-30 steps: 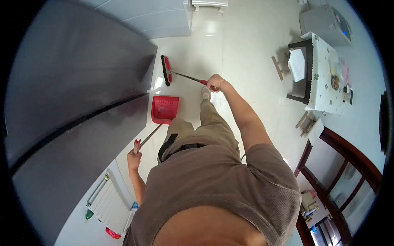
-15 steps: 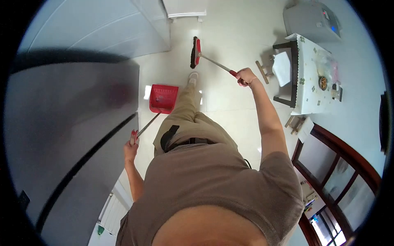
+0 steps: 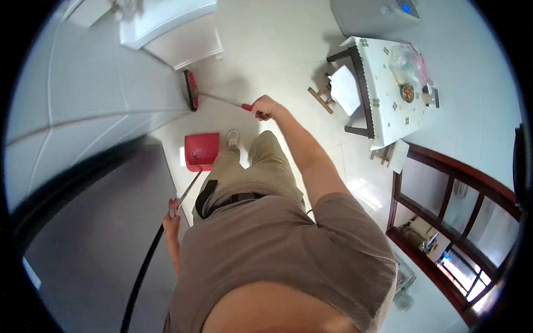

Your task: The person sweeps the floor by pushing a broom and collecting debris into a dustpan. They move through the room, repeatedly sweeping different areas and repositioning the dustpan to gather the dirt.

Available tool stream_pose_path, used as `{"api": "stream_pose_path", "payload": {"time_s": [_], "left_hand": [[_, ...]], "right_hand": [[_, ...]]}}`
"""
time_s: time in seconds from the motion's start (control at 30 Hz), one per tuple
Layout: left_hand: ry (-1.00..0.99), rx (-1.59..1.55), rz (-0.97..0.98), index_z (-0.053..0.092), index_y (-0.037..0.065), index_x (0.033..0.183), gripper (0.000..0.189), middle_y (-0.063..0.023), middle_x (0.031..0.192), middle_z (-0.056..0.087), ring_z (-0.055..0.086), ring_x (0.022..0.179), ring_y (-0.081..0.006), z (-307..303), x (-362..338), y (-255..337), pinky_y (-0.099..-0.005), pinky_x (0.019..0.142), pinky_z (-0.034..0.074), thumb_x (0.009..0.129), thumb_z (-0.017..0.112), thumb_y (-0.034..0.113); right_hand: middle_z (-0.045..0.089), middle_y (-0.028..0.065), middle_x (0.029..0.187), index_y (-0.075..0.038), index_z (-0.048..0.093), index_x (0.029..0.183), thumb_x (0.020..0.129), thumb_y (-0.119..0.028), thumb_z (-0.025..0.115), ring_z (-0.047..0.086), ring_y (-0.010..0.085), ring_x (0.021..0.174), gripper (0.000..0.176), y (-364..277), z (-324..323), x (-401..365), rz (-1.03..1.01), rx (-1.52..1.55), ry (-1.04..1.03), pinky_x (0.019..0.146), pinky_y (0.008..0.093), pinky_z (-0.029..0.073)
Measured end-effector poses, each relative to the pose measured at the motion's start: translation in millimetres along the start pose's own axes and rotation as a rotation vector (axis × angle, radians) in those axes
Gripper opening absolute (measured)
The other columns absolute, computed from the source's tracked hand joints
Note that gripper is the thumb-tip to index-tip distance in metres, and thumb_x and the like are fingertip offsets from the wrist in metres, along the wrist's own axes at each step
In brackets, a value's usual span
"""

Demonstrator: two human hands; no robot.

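My right hand [image 3: 265,107] is closed around the red grip of a broom [image 3: 192,90], its arm stretched forward. The broom's red head with dark bristles lies at the foot of the grey wall, beside a white cabinet's corner. Down at the left, my left hand [image 3: 172,217] grips the red-and-pale handle end of a long-handled dustpan [image 3: 202,150]. The red pan is at floor level just left of my shoe [image 3: 233,139], its open side facing forward toward the broom. A thin metal shaft links pan and handle.
A table [image 3: 388,119] with a patterned cloth stands at the right, bearing a bowl [image 3: 407,93] and a plastic bag [image 3: 410,62]. A white-topped stool [image 3: 345,90] is at its near side. The grey cabinet [image 3: 105,222] flanks my left; a wood-framed glass door [image 3: 444,216] is behind right.
The broom has swung left from the open floor to the wall, with my right hand following. My view has shifted forward and turned, and my legs have stepped. Both hands keep their holds.
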State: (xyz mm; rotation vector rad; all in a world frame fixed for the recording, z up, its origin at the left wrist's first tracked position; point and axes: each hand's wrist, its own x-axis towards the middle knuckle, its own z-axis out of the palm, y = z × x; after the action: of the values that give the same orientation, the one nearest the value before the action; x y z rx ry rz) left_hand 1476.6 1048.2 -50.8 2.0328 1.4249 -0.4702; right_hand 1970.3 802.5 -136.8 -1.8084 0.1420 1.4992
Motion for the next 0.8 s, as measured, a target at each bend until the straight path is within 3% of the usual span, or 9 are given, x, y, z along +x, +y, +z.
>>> {"api": "stream_pose_path", "payload": {"time_s": [0.13, 0.23, 0.33, 0.4, 0.47, 0.6, 0.7, 0.8], "left_hand": [[-0.084, -0.037, -0.09, 0.06, -0.002, 0.093, 0.029, -0.0059, 0.068, 0.058, 0.051, 0.06, -0.0126, -2, 7, 45, -0.0303, 0.055, 0.043, 0.067, 0.055, 0.01], [-0.096, -0.217, -0.056, 0.059, -0.002, 0.089, 0.024, -0.0046, 0.066, 0.056, 0.05, 0.059, -0.0126, 25, 35, 28, -0.0315, 0.054, 0.042, 0.068, 0.055, 0.01], [-0.041, -0.192, -0.039, 0.059, -0.001, 0.086, 0.021, -0.0035, 0.062, 0.054, 0.05, 0.054, -0.0114, 39, 47, 51, -0.03, 0.048, 0.04, 0.069, 0.055, 0.009], [-0.025, -0.234, -0.052, 0.059, -0.001, 0.086, 0.021, -0.0028, 0.06, 0.052, 0.048, 0.05, -0.0106, 42, 31, 104, -0.029, 0.044, 0.038, 0.069, 0.054, 0.01], [-0.018, -0.243, -0.054, 0.059, -0.001, 0.087, 0.021, -0.0006, 0.056, 0.048, 0.041, 0.039, -0.009, 39, 16, 169, -0.0272, 0.036, 0.031, 0.07, 0.053, 0.01], [0.039, -0.275, -0.046, 0.056, -0.002, 0.08, 0.017, -0.0018, 0.055, 0.047, 0.04, 0.039, -0.0098, 53, 13, 227, -0.0283, 0.035, 0.029, 0.07, 0.053, 0.011], [0.076, -0.23, -0.044, 0.053, -0.003, 0.077, 0.015, -0.0024, 0.055, 0.047, 0.04, 0.039, -0.0097, 59, 12, 271, -0.0284, 0.035, 0.029, 0.072, 0.052, 0.011], [0.02, -0.2, -0.121, 0.053, -0.002, 0.076, 0.012, -0.0017, 0.055, 0.046, 0.04, 0.039, -0.0099, 63, 15, 307, -0.0281, 0.036, 0.029, 0.073, 0.052, 0.01]], "right_hand": [[0.053, 0.0141, 0.052, 0.006, 0.059, 0.068, 0.061, -0.001, 0.06, 0.052, 0.021, 0.04, 0.009, 24, -19, 4, -0.018, 0.052, 0.115, 0.033, 0.0326, 0.037], [0.052, 0.0129, 0.051, 0.005, 0.059, 0.068, 0.062, 0.0, 0.059, 0.051, 0.0207, 0.039, 0.008, 60, -72, 5, 0.005, -0.053, 0.18, 0.033, 0.0326, 0.037], [0.052, 0.0114, 0.051, 0.005, 0.059, 0.07, 0.062, 0.001, 0.057, 0.051, 0.0196, 0.039, 0.009, 75, -135, -21, 0.037, -0.121, 0.199, 0.033, 0.0314, 0.037], [0.052, 0.0107, 0.051, 0.004, 0.059, 0.071, 0.062, 0.001, 0.056, 0.051, 0.0188, 0.039, 0.01, 68, -174, -55, 0.046, -0.104, 0.199, 0.033, 0.0307, 0.037], [0.055, 0.0147, 0.053, 0.005, 0.056, 0.061, 0.065, -0.007, 0.059, 0.052, 0.0204, 0.039, 0.012, 58, -210, -89, 0.013, 0.039, 0.231, 0.038, 0.0323, 0.041], [0.056, 0.0146, 0.054, 0.006, 0.058, 0.067, 0.067, -0.006, 0.056, 0.056, 0.0204, 0.043, 0.013, 71, -289, -128, 0.042, 0.031, 0.323, 0.04, 0.032, 0.043], [0.06, 0.0174, 0.061, 0.007, 0.059, 0.077, 0.072, -0.009, 0.048, 0.061, 0.0239, 0.049, 0.02, 71, -327, -145, 0.033, -0.175, 0.435, 0.047, 0.0326, 0.049], [0.063, 0.0219, 0.082, 0.005, 0.061, 0.086, 0.073, -0.013, 0.047, 0.064, 0.0299, 0.072, 0.025, 60, -346, -129, 0.123, -0.472, 0.496, 0.065, 0.0377, 0.051]]}}
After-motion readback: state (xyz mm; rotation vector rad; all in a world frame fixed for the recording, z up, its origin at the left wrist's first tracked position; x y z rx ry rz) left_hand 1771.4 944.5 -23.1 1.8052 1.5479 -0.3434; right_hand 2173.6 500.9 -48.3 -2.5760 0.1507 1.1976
